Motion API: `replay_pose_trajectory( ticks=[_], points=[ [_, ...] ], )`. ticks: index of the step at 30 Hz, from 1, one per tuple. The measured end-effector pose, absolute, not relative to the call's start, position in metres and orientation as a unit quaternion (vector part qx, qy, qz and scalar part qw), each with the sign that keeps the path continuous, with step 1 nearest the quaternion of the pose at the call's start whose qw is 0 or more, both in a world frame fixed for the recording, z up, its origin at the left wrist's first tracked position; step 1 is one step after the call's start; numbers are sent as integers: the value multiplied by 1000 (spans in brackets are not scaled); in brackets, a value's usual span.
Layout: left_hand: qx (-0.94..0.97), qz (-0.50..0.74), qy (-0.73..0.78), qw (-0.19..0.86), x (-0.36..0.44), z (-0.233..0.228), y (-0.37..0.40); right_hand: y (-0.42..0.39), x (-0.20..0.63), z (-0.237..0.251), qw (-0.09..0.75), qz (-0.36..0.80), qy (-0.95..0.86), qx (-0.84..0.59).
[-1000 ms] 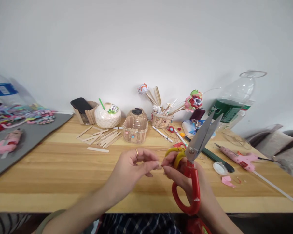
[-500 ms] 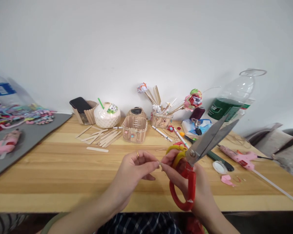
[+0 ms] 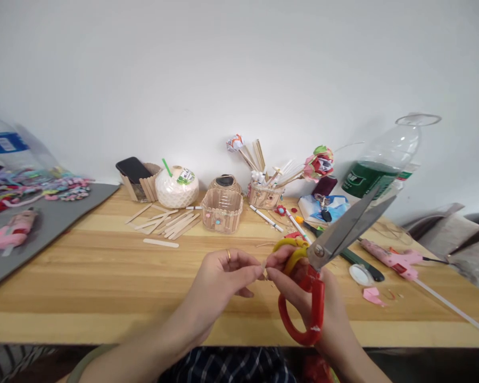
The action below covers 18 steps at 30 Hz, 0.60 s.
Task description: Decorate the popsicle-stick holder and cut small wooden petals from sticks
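My right hand (image 3: 303, 290) holds large scissors (image 3: 323, 255) with red and yellow handles; the steel blades point up and to the right, slightly apart. My left hand (image 3: 223, 279), with a ring on one finger, pinches a tiny pale sliver (image 3: 264, 263) at its fingertips, and the right thumb and forefinger meet it there. Both hands hover above the front middle of the wooden table (image 3: 104, 287).
Loose popsicle sticks (image 3: 165, 223) lie mid-table beside a stick-clad plastic cup (image 3: 221, 211) and a coconut (image 3: 176, 187). A pink glue gun (image 3: 389, 258), a dark knife (image 3: 357, 260) and a white lid (image 3: 359, 275) sit at right, near a cut plastic bottle (image 3: 383, 165). A grey mat (image 3: 43, 226) is at left.
The scissors have tilted further right, with the blades lower and the red handle raised. Both hands stay pinched together at the same spot. The view shifted slightly.
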<state>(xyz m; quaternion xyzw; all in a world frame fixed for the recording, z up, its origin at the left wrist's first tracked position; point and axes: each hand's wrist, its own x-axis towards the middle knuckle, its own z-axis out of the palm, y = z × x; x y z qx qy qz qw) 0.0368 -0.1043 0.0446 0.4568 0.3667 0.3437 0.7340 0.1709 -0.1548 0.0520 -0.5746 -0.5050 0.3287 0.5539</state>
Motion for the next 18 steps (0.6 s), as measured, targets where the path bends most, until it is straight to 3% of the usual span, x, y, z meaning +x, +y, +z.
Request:
replay_pose_trajectory(
  ticks=[6,12,18],
  points=[
    [438,315,337,772,34,45,-104,-152,172,45,574,399,-473,-537],
    [365,244,278,854,29,43,-102,-152,173,41,579,399,-514,-492],
    [361,227,260,866,28,39,-102,-153,173,44,577,398,-525,-483]
  ],
)
